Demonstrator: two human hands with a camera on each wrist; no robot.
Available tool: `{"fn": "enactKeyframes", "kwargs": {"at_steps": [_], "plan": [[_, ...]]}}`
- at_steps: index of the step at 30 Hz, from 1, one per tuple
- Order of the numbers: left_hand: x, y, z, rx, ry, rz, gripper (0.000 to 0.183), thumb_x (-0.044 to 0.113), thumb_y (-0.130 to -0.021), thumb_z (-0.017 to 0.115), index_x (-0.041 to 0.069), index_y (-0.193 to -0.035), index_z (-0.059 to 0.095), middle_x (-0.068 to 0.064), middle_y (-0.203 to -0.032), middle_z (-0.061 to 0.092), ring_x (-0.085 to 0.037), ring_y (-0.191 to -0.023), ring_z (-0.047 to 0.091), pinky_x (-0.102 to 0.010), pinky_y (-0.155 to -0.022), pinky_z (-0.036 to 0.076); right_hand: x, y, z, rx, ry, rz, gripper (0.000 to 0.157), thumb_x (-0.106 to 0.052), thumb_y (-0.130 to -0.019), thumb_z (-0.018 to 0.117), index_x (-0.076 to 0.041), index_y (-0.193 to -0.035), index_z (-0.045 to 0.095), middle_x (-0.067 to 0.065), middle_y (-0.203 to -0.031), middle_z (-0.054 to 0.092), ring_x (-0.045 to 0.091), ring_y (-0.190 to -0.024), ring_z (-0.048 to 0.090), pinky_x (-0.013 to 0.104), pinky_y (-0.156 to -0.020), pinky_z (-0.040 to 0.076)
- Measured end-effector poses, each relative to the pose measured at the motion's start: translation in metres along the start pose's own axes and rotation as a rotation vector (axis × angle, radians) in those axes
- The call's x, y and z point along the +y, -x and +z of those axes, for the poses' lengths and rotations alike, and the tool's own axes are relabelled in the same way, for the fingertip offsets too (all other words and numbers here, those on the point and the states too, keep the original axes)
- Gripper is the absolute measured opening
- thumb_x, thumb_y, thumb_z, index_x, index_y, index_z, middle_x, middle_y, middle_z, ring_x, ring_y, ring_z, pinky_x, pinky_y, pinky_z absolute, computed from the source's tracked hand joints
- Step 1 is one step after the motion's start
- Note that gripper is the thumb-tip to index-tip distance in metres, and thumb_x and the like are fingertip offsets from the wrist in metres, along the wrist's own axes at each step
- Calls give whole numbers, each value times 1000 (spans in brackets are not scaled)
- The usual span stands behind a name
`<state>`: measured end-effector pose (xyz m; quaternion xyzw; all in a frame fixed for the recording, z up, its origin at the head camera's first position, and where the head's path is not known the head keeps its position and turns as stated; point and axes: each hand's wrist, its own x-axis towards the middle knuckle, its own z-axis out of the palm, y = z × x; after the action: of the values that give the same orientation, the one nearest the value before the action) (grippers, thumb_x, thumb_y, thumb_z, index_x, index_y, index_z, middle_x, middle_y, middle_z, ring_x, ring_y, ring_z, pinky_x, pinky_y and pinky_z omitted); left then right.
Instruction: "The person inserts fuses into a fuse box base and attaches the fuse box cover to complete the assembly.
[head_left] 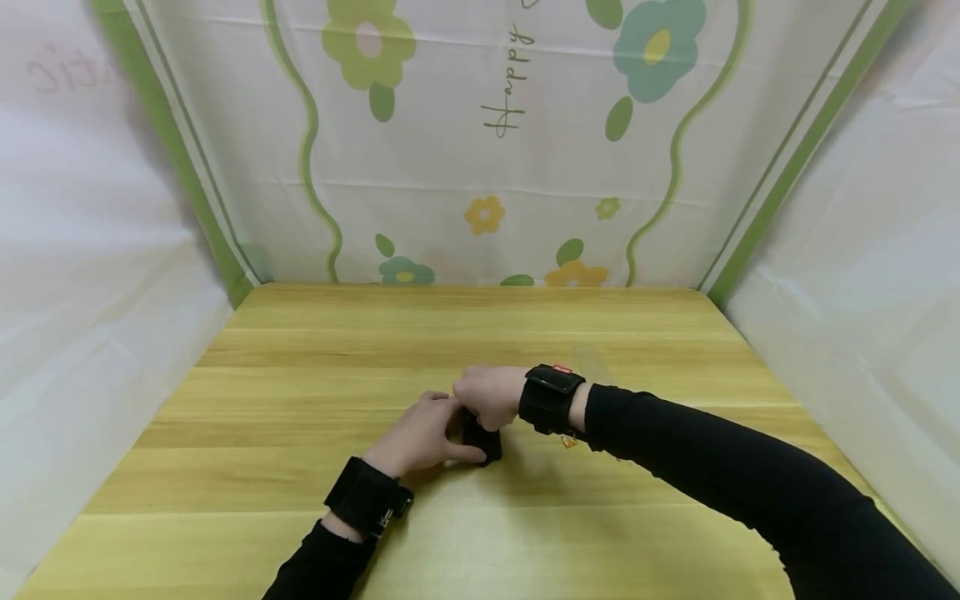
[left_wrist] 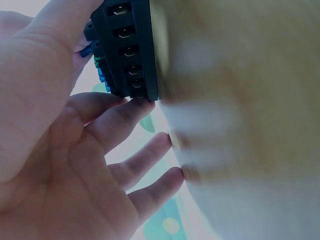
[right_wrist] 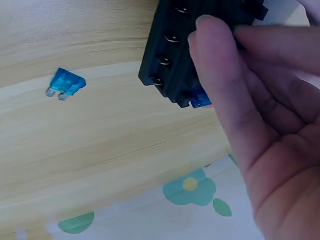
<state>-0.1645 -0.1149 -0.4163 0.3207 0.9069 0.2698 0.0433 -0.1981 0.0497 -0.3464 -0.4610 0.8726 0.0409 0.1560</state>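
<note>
In the head view both hands meet at a black fuse block [head_left: 482,442] on the wooden table. My left hand [head_left: 423,433] grips the block, thumb at its near end and fingers at its far end. A row of metal terminals shows along the block [left_wrist: 131,60] in the left wrist view, with blue and green fuses on the other side. My right hand [head_left: 491,396] bends over the block's top, its fingertips pinching at the row of fuses; what lies between them is mostly hidden. A blue blade fuse [right_wrist: 201,98] shows at the block's end beside those fingers.
A loose blue blade fuse [right_wrist: 66,83] lies on the table beside the block. Small orange pieces [head_left: 568,442] lie under the right forearm, and a clear plastic piece [head_left: 591,364] lies behind the right wrist. Patterned cloth [head_left: 450,167] closes off the back and sides.
</note>
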Motion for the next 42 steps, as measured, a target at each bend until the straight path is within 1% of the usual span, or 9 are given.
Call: {"fn": "enactKeyframes", "kwargs": {"at_steps": [5, 9, 12, 26, 30, 34, 39, 41, 42], "plan": [[0, 1, 1, 0, -4, 6, 58, 55, -75, 74, 23, -120, 56, -2, -112, 61, -36, -120, 44, -39, -100, 35, 0, 0, 2, 20, 30, -1, 27, 3, -81, 64, -14, -62, 54, -6, -54, 43, 7, -48, 38, 17, -44, 30], [-2, 2, 2, -11, 8, -14, 60, 57, -75, 73, 22, -121, 57, -1, -113, 60, -36, -122, 42, -40, -100, 35, -1, -2, 5, 30, 32, -12, 35, 0, -80, 65, -15, -58, 42, -6, -53, 31, 8, -49, 28, 19, -44, 23], [-2, 3, 3, -16, 6, -29, 62, 59, -74, 72, 20, -121, 58, -1, -114, 60, -37, -123, 42, -40, -100, 35, -1, -2, 7, 35, 19, -14, 35, -1, -80, 65, -15, -60, 40, -6, -55, 27, 9, -50, 24, 20, -45, 20], [-2, 1, 2, 6, -8, 0, 60, 56, -74, 73, 19, -119, 60, -2, -109, 59, -34, -117, 46, -38, -101, 34, -1, -1, 15, 113, 8, -18, 9, -3, -75, 72, -8, -75, 65, -6, -58, 42, 7, -50, 33, 18, -44, 26], [-2, 1, 2, 5, -2, 12, 59, 55, -75, 73, 18, -119, 60, -1, -108, 59, -32, -115, 47, -38, -102, 33, -2, 1, 15, 117, 18, -17, 10, -6, -75, 76, -9, -81, 68, -8, -62, 49, 6, -51, 44, 16, -46, 34], [-2, 0, 2, -7, 0, 0, 66, 56, -75, 73, 20, -129, 57, -4, -118, 58, -36, -122, 43, -40, -101, 34, -5, 5, 15, 122, 44, -27, 17, -11, -75, 78, -13, -89, 68, -9, -67, 52, 6, -56, 50, 15, -50, 39], [-1, 0, 0, -18, 2, -3, 70, 56, -75, 73, 22, -134, 54, -4, -125, 57, -37, -125, 39, -41, -101, 34, -6, 9, 13, 139, 36, -42, 20, -7, -75, 76, -12, -92, 67, -8, -69, 52, 7, -58, 47, 16, -52, 37], [0, 1, -1, -20, 1, -5, 71, 56, -76, 73, 22, -135, 52, -5, -125, 56, -37, -126, 38, -41, -101, 35, -4, 9, 13, 145, 17, -62, 16, -3, -76, 73, -11, -88, 67, -9, -66, 49, 6, -56, 43, 15, -50, 35], [0, 1, -1, -22, 3, -6, 70, 55, -76, 72, 23, -134, 52, -5, -126, 56, -37, -126, 38, -42, -100, 35, -2, 9, 13, 140, 9, -72, 11, -1, -77, 70, -10, -81, 64, -9, -63, 44, 6, -54, 39, 15, -49, 32]]}}
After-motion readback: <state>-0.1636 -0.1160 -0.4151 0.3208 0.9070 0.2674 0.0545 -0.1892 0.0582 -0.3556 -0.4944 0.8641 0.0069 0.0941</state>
